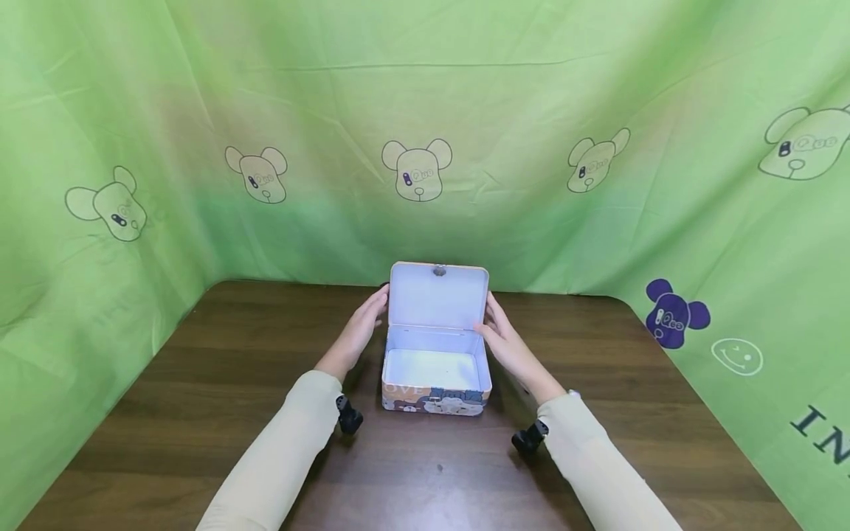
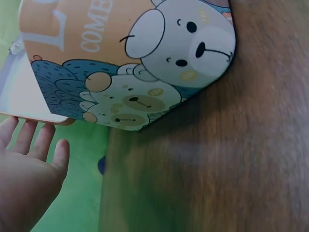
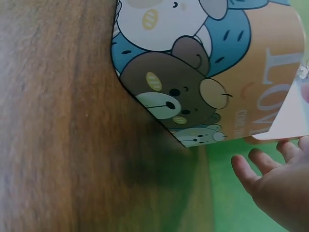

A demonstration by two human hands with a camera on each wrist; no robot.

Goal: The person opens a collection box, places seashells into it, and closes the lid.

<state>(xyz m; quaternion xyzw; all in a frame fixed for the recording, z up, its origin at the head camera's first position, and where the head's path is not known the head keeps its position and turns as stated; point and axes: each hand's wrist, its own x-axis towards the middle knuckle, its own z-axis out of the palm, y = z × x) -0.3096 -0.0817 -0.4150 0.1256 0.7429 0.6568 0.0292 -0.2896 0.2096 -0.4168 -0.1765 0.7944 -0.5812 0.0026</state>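
A tin box [image 1: 433, 400] with cartoon bears on its orange sides sits on the table, its hinged lid [image 1: 438, 295] raised upright. The pale inside [image 1: 432, 369] holds nothing. A small metal clasp [image 1: 439, 271] is on the lid's top edge. My left hand [image 1: 358, 332] lies along the left side of the lid, its fingers extended and the tips at the lid's edge [image 2: 36, 119]. On the other side, my right hand [image 1: 508, 343] has its thumb over the hinge corner and its relaxed fingers [image 3: 263, 162] beside the lid's right edge.
The brown wooden table [image 1: 219, 413] extends around the box. A green curtain [image 1: 332, 236] with printed bear heads hangs behind the table and along both sides. A small black camera [image 1: 348, 417] is worn on each wrist, over pale sleeves [image 1: 285, 450].
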